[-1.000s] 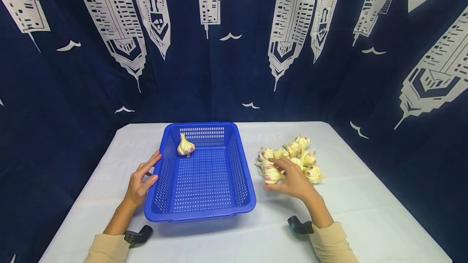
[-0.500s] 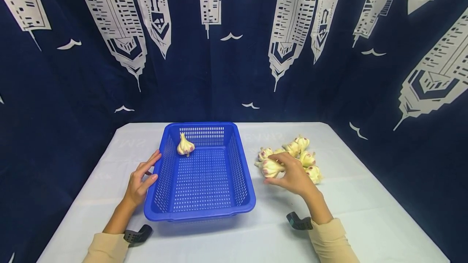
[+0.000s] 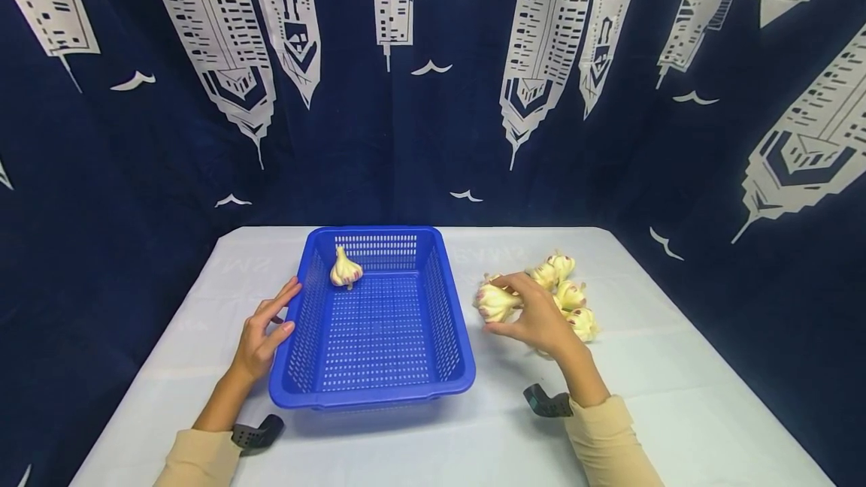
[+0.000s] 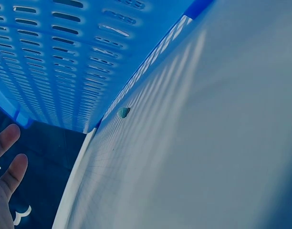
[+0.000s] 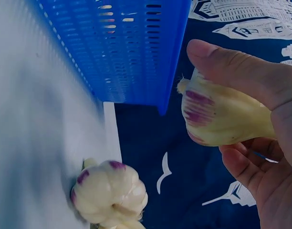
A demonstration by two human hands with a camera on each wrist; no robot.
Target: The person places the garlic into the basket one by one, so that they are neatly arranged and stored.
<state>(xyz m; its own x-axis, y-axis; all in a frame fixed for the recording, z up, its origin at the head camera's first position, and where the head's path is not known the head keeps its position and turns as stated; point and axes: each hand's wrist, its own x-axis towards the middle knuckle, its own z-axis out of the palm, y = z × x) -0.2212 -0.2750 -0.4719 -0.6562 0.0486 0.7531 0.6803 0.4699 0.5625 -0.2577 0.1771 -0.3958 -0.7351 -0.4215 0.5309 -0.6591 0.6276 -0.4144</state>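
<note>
In the head view my right hand (image 3: pixel 537 318) pinches a garlic bulb (image 3: pixel 495 302) between thumb and fingers, to the right of a blue plastic basket (image 3: pixel 372 400). The right wrist view shows this purple-streaked garlic bulb (image 5: pixel 222 114) held clear of the table, its stalk end toward the palm. My left hand (image 3: pixel 257 338) lies along the basket's left side, fingers extended, with fingertips at the rim. Inside the basket, near its far left corner, sits one garlic bulb (image 3: pixel 346 270). The right hand partly hides the pile of garlic bulbs (image 3: pixel 570 294) behind it.
A white cloth (image 3: pixel 460 442) covers the table, with a dark blue printed curtain (image 3: pixel 406 149) hanging behind. Close under the right hand, another garlic bulb (image 5: pixel 110 191) lies on the table in the right wrist view. Both wrists carry black camera bands (image 3: pixel 257 433).
The right hand has lifted the garlic bulb off the pile and shifted it slightly up and left. My left hand and the basket have stayed in place.
</note>
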